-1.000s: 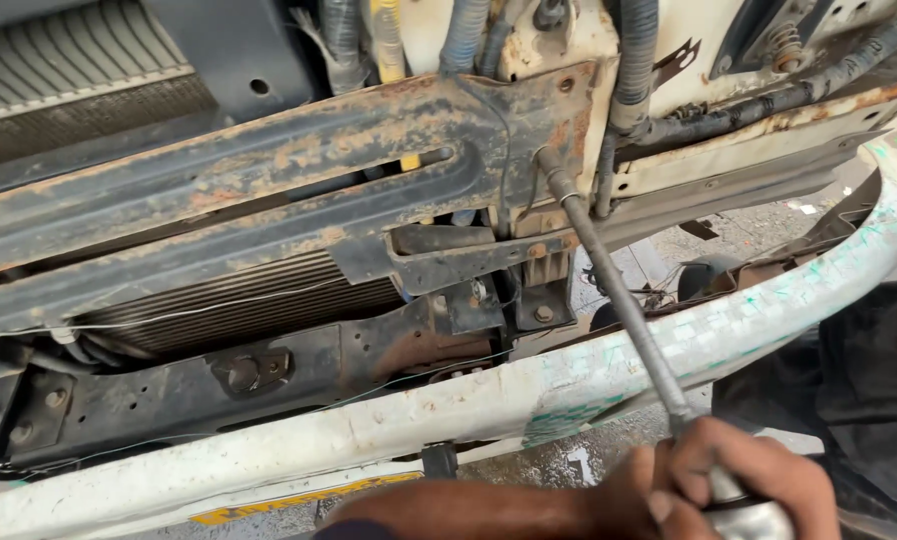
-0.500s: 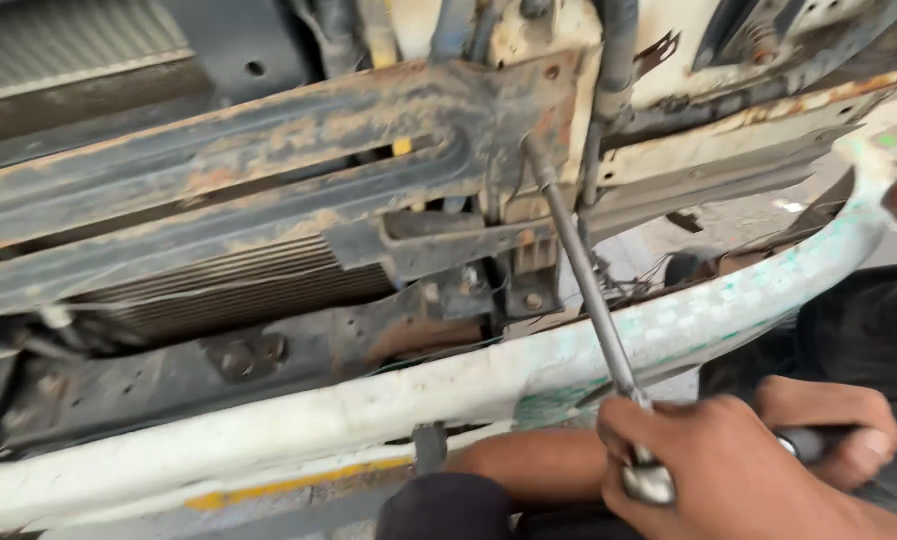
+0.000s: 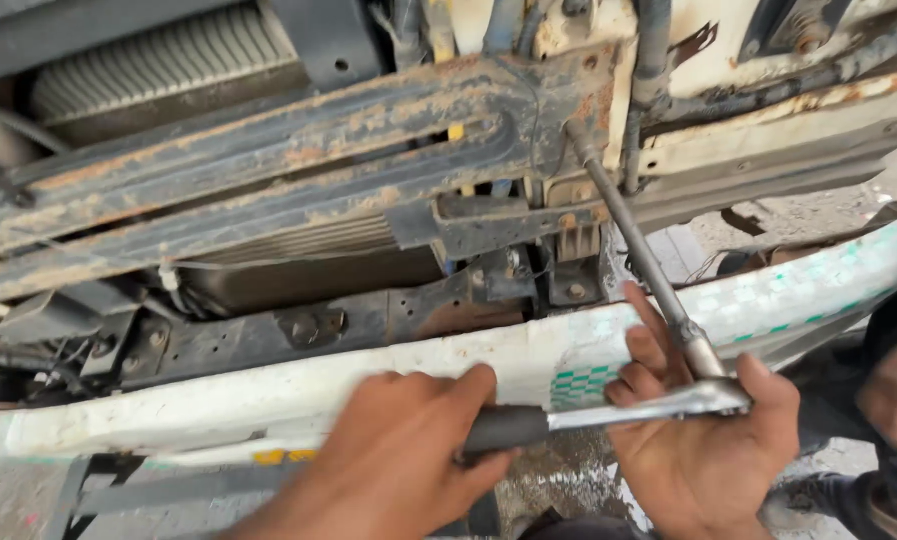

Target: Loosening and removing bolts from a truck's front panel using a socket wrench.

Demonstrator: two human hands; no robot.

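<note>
Fingers (image 3: 469, 395) of our left hand (image 3: 399, 450) grip the ratchet handle (image 3: 509, 428); our right hand (image 3: 709, 450) cups its head (image 3: 714, 398), extension bar (image 3: 629, 235) seated on the rusty crossmember (image 3: 269, 170) bolt, apparently not yet out.

I am counting two hands of my own showing in the lower frame: one left hand (image 3: 409, 450) and one right hand (image 3: 714, 450). I am seeing one ratchet wrench (image 3: 609, 412) lying between them, and one long extension bar (image 3: 634, 245) running up toward the upper centre. One rusty crossbeam (image 3: 269, 160) is spanning the upper half, one white bumper strip (image 3: 369, 375) is crossing below it, and one ribbed radiator (image 3: 159, 65) is showing upper left.
</note>
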